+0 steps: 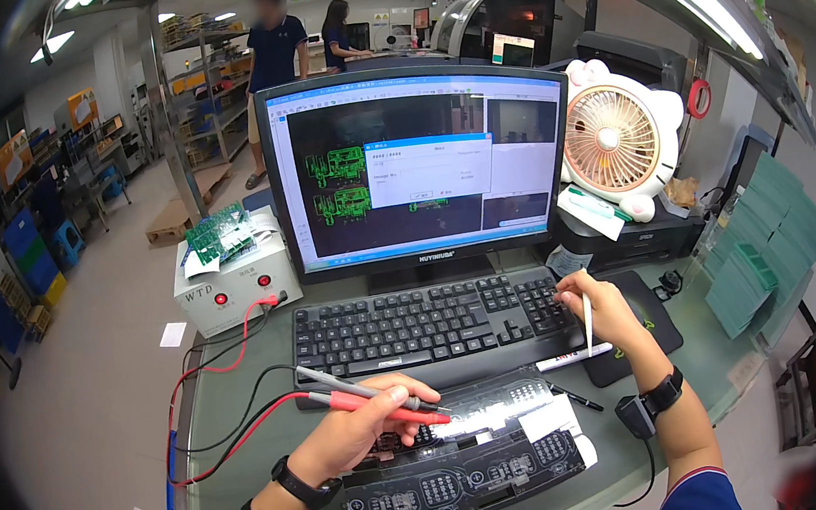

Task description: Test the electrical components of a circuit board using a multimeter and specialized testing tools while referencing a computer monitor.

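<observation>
My left hand (353, 435) is closed round two test probes, a red probe (416, 415) and a grey probe (337, 380). Their tips lie close together above a dark circuit board panel (426, 498), which lies in front of the keyboard (392, 332). Whether the tips touch the board I cannot tell. Over the number keys at the keyboard's right end, my right hand (607, 305) holds a slim white stick (589, 325), perhaps a pen. Its fingertips are at the keys. A monitor (405, 230) behind the keyboard shows a dialog box over green board drawings.
Red and black leads run from a white box (236, 287) with green circuit boards (224, 234) on top. A marker (573, 357) and a black pen (577, 395) lie right of the panel. A white fan (609, 146) stands on a black printer (633, 241). Two people are beyond the monitor.
</observation>
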